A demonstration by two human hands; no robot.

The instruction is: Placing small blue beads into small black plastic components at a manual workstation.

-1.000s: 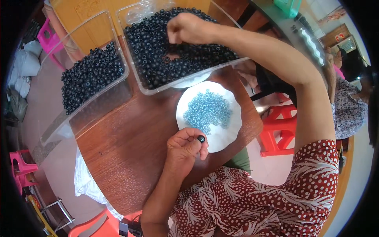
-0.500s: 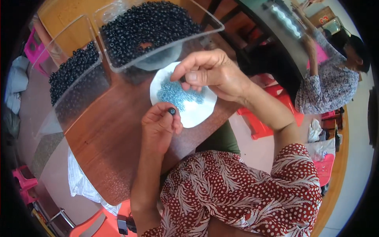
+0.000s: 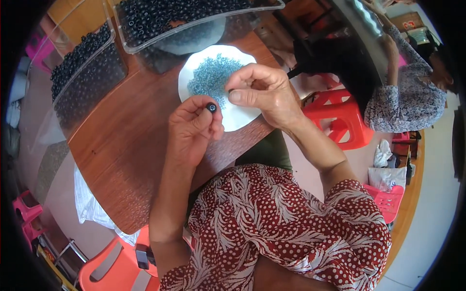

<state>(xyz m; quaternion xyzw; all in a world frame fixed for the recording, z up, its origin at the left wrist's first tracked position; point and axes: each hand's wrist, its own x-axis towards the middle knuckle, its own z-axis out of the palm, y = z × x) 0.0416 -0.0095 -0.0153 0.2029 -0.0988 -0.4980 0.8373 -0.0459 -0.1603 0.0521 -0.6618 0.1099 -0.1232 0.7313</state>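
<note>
My left hand [image 3: 194, 126] is closed, pinching a small round black plastic piece [image 3: 211, 107] between thumb and forefinger. Its round end faces up and shows a paler middle. Close beside it, my right hand [image 3: 264, 94] is closed, thumb against forefinger, with a small dark piece [image 3: 231, 90] just showing at the tips; the fingers hide most of it. Both hands hover at the near side of a white plate [image 3: 245, 122] with a wavy rim. On that plate lies a spread heap of tiny clear bluish pieces [image 3: 211, 72].
Two clear plastic bins, one large [image 3: 204, 22] and one at the left [image 3: 87, 80], hold many black ring-like pieces on the brown wooden table [image 3: 121, 160]. A red stool [image 3: 340, 119] stands to the right. Another person [image 3: 405, 109] sits at a dark table beyond.
The view has shifted, so bins and plate appear higher. My right hand has come nearer to my left, toward the plate's near side. Both hands keep their pinch.
</note>
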